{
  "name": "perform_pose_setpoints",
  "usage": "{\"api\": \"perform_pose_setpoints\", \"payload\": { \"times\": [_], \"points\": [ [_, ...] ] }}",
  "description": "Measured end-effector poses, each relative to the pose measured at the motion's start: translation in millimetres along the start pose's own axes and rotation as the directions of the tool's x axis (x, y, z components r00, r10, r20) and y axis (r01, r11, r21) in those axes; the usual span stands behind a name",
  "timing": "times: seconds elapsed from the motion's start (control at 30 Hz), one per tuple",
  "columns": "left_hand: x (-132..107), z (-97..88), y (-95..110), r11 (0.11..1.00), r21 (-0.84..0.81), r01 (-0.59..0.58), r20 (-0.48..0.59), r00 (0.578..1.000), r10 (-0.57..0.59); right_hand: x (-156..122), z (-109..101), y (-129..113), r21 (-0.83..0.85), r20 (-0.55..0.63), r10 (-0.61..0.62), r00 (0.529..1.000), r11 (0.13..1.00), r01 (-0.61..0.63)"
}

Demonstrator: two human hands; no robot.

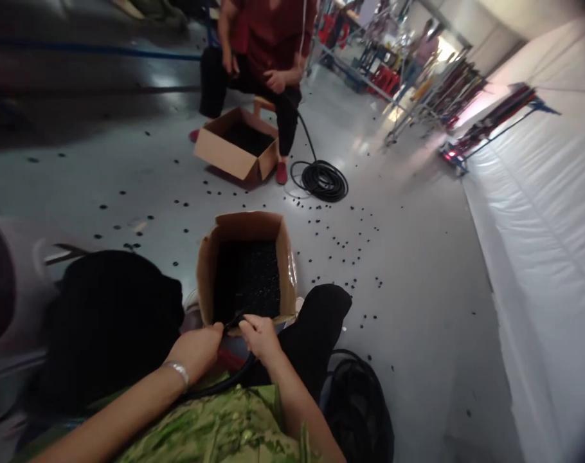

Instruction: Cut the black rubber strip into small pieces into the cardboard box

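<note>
My left hand (pixel 198 350), with a silver bracelet at the wrist, is closed at the near edge of an open cardboard box (pixel 287 270). Just to its right, my right hand (pixel 262 339) is closed too. Between the two fists shows a short dark stretch of a black hose (pixel 227 384), which also curves below them across my lap. Both hands appear to grip it, though the fingers cover the exact hold. Many small black pieces (pixel 247 276) fill the box between my knees; they are too small to name.
Opposite sits a person in a dark red top (pixel 273 38), behind another open cardboard box (pixel 229 157). A coil of black hose (pixel 324 181) lies on the floor there, and another coil (pixel 360 405) beside my right leg. Small black pieces are scattered around. Loaded racks (pixel 456 90) stand far right.
</note>
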State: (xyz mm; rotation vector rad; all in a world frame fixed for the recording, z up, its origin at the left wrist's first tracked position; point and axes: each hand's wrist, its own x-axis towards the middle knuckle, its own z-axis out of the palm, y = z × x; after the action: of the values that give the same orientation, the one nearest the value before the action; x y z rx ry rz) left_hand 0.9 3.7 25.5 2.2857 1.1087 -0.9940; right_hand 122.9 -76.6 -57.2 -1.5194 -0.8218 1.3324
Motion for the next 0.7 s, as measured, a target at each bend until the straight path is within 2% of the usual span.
{"api": "perform_pose_setpoints", "payload": {
  "times": [0.2,0.47,0.7],
  "points": [
    [4.2,6.7,2.5,1.000,-0.007,-0.005,-0.037,0.999,0.005,5.9,2.4,4.8,0.004,-0.066,0.002,0.998,1.000,-0.002],
    [20.4,29.2,-5.6,0.994,-0.099,-0.054,-0.144,0.989,0.039,16.2,2.9,10.2,0.030,-0.097,0.019,0.995,0.999,-0.016],
    [25.1,34.5,-5.4,0.997,-0.069,-0.029,-0.173,0.985,0.017,22.7,5.4,13.0,0.062,-0.095,0.032,0.995,0.998,-0.026]
  ]
}}
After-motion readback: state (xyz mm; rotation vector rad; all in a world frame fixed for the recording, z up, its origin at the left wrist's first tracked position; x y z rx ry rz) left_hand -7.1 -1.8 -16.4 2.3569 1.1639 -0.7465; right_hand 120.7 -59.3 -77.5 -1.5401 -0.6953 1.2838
